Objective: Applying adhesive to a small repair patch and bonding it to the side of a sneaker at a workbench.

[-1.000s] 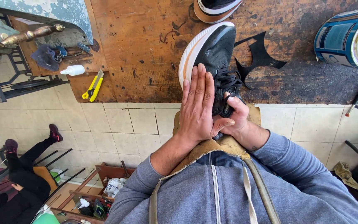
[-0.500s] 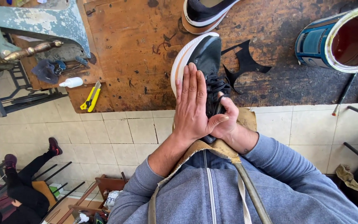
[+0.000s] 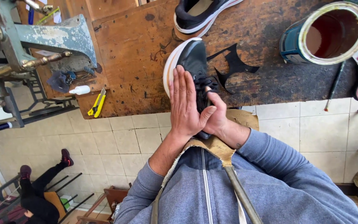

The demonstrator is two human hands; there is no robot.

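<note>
Two hands clasp one black shoe (image 3: 192,62): left hand (image 3: 185,103) flat-open against its side, right hand (image 3: 215,116) gripping its laces, second shoe (image 3: 199,14) waiting just beyond it.

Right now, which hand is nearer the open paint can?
Right. The right hand grips the black shoe's laces, on the paint can's side; the left hand lies flat on the shoe's far side.
</note>
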